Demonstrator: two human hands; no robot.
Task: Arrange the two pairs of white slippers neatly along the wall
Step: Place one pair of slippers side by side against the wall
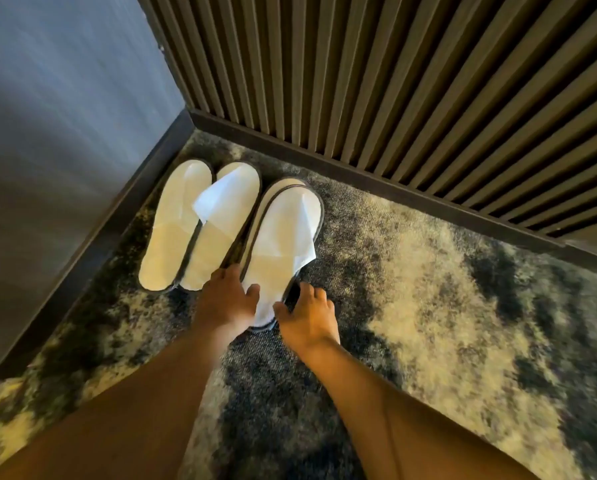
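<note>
Two white slippers lie side by side in the corner, one (174, 223) nearest the left wall and one (221, 223) beside it with its top flap loose. To their right a second pair sits stacked, the top slipper (279, 233) over a lower one whose dark-trimmed edge (245, 233) shows on the left. My left hand (226, 299) grips the stack's heel on its left side. My right hand (307, 317) grips the heel on its right side. The heel ends are partly hidden by my fingers.
A grey wall (65, 133) with a dark baseboard (92, 244) runs on the left. A slatted wooden wall (394, 81) with its own baseboard (394, 192) runs across the back. The floor is mottled dark and cream carpet (446, 323).
</note>
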